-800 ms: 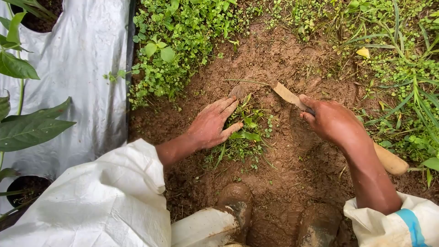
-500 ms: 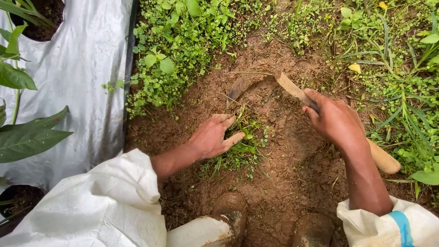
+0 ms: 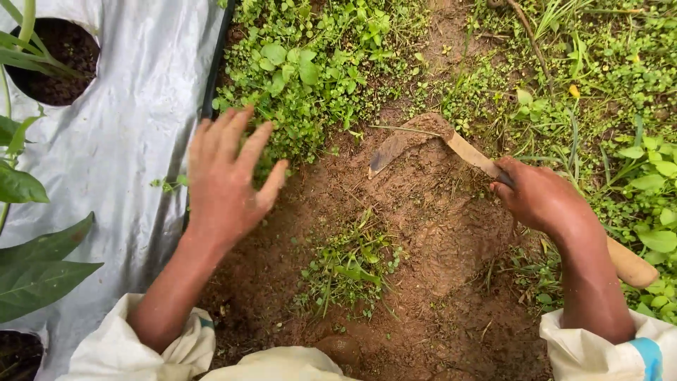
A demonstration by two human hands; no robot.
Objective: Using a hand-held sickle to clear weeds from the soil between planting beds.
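Observation:
My right hand [image 3: 541, 199] grips a curved sickle [image 3: 423, 138] by its wooden handle, whose end sticks out past my wrist at the right. The soil-caked blade lies on the bare brown earth, its tip pointing left toward the weeds. My left hand [image 3: 226, 176] hovers open with fingers spread at the edge of a dense patch of green weeds [image 3: 310, 70]. It holds nothing. A small clump of loose weeds [image 3: 349, 271] lies on the scraped soil between my arms.
A silver plastic mulch sheet [image 3: 134, 120] covers the bed on the left, with a planting hole [image 3: 60, 56] and broad green leaves [image 3: 39, 261]. Grass and low weeds [image 3: 613, 92] fill the right side. My boot toe [image 3: 338, 347] shows at the bottom.
My left hand has lifted off the weed clump and moved up and left, fingers spread. The sickle blade now rests further up the soil patch. The view has come closer.

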